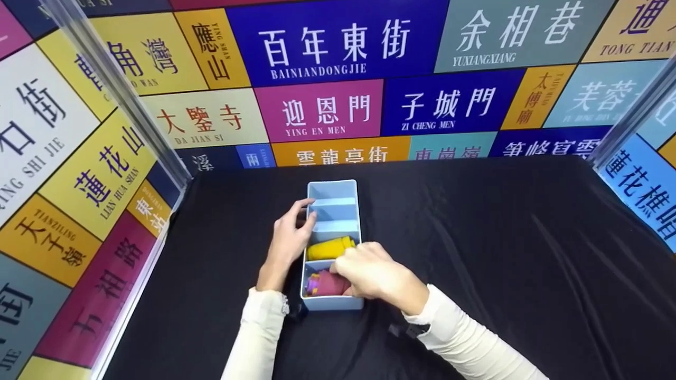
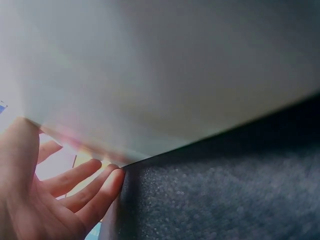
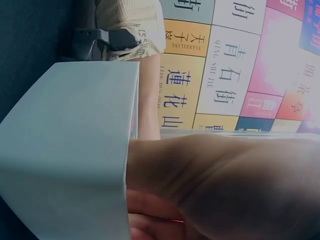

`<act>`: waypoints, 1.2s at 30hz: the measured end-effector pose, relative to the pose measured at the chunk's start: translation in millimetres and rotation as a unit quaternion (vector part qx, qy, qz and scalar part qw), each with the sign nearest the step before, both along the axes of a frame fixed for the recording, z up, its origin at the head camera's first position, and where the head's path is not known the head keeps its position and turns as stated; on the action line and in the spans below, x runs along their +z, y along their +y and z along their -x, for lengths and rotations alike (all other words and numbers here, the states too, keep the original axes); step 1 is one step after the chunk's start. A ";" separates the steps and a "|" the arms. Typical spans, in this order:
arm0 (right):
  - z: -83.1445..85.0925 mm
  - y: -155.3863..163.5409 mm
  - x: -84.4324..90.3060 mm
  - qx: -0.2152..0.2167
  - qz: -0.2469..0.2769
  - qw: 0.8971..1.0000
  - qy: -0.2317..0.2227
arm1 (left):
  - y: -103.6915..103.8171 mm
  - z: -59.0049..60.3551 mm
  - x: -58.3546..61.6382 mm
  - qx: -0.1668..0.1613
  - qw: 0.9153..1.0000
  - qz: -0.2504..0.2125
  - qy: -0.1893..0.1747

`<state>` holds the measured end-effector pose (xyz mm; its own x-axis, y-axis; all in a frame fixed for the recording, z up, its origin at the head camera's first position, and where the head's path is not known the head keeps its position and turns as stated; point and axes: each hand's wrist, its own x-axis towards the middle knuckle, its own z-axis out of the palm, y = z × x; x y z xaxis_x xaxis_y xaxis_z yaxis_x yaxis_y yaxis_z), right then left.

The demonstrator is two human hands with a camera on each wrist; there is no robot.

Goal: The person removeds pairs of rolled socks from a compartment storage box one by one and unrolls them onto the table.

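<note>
A long light-blue divided box (image 1: 332,303) lies lengthwise on the black cloth. My left hand (image 1: 290,235) holds its left side, thumb and a finger over the rim; in the left wrist view, other fingers (image 2: 102,197) touch the outer wall. My right hand (image 1: 377,272) reaches over the right rim into the nearest compartment and grips a dark-red roll-shaped thing (image 1: 331,284) with a purple and yellow end. In the compartment behind it lies a yellow roll-shaped thing (image 1: 330,249). The box wall (image 3: 70,125) hides part of my right hand in the right wrist view.
Black cloth (image 1: 475,253) covers the table around the box. Walls with coloured street-name panels (image 1: 338,42) stand at the back and sides. Clear upright posts (image 1: 121,89) mark the corners. The box's two far compartments (image 1: 332,190) show bare light-blue surfaces.
</note>
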<state>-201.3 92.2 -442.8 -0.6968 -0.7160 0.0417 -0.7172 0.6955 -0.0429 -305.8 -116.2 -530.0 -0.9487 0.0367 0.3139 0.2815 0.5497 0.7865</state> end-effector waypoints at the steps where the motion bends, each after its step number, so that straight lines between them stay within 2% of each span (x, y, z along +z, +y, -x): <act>1: 0.2 0.5 0.6 0.001 0.002 1.000 -0.001 | 0.1 -0.1 0.5 -0.001 1.000 0.001 -0.001; 11: 1.9 7.9 -2.7 0.023 0.023 0.999 -0.013 | -0.3 1.4 2.0 0.000 1.000 0.005 -0.003; 22: -2.1 14.5 -5.5 0.024 0.058 0.998 -0.012 | -1.5 2.2 -0.3 0.004 1.000 0.000 -0.004; 27: -5.8 22.3 -3.7 0.015 0.089 0.996 -0.023 | -0.1 1.6 0.5 0.002 1.000 0.002 -0.006; 32: -9.1 29.9 -3.6 0.025 0.130 0.991 -0.013 | 1.2 1.2 1.1 -0.001 1.000 0.002 -0.009; 36: -10.3 33.8 -3.6 0.033 0.166 0.985 -0.039 | 0.6 1.3 0.0 0.001 1.000 0.001 -0.012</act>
